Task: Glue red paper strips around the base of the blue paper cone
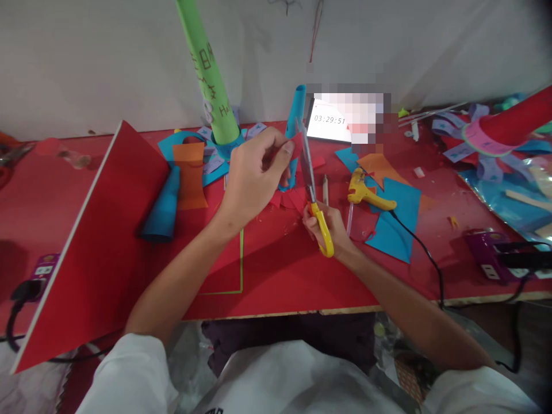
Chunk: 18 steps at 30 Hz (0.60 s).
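Note:
My left hand pinches a small piece of red paper between thumb and fingers, above the red table. Yellow-handled scissors are in my right hand, whose fingers are wrapped round the handles. The blades point up and away, right beside the red paper. Whether they touch the paper is too small to tell. Behind the paper stands a narrow blue paper tube. Red paper scraps lie on the table below my hands.
A green paper tube stands behind my left hand. At left are a raised red board, a blue cone and orange paper. To the right lie a yellow glue gun with a cord, blue paper and a purple socket box.

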Each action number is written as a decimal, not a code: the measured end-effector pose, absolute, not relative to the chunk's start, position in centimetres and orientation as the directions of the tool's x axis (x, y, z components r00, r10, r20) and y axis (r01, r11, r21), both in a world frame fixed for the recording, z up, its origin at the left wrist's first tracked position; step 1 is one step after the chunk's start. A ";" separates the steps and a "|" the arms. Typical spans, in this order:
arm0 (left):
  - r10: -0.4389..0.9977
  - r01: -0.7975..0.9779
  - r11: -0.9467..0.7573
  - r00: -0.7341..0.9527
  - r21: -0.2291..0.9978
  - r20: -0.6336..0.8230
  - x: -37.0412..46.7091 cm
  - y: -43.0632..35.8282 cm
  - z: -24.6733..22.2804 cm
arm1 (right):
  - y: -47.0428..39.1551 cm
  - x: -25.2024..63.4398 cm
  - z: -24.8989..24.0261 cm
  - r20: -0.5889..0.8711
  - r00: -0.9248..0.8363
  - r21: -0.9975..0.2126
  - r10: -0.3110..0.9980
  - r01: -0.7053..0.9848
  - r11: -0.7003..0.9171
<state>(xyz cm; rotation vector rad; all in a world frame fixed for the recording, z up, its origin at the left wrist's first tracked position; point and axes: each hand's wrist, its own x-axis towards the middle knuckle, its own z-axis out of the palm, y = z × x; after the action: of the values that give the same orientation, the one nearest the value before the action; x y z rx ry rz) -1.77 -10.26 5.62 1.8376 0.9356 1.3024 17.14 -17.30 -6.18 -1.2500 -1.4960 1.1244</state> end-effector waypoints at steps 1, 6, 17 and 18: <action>0.855 0.169 -0.503 0.237 0.847 0.461 -1.8 -10.3 5.7 | -17.3 17.2 -6.3 0.068 -0.128 -0.973 0.990 0.211 0.094; 0.858 0.209 -0.508 0.211 0.835 0.469 -2.1 -10.2 5.9 | -17.2 17.3 -6.7 0.083 -0.143 -0.974 0.986 0.200 0.111; 0.827 0.232 -0.562 0.143 0.794 0.544 -2.6 -9.3 5.8 | -17.3 17.3 -6.3 0.076 -0.140 -0.961 0.987 0.253 0.109; 0.826 0.237 -0.563 0.139 0.792 0.546 -2.7 -9.2 5.7 | -17.3 17.3 -6.3 0.073 -0.138 -0.960 0.988 0.257 0.106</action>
<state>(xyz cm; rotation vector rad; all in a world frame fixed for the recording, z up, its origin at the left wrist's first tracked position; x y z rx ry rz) -2.67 -9.23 5.71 1.8894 1.0167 1.4422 17.31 -17.29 -6.31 -1.2698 -1.5427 1.0949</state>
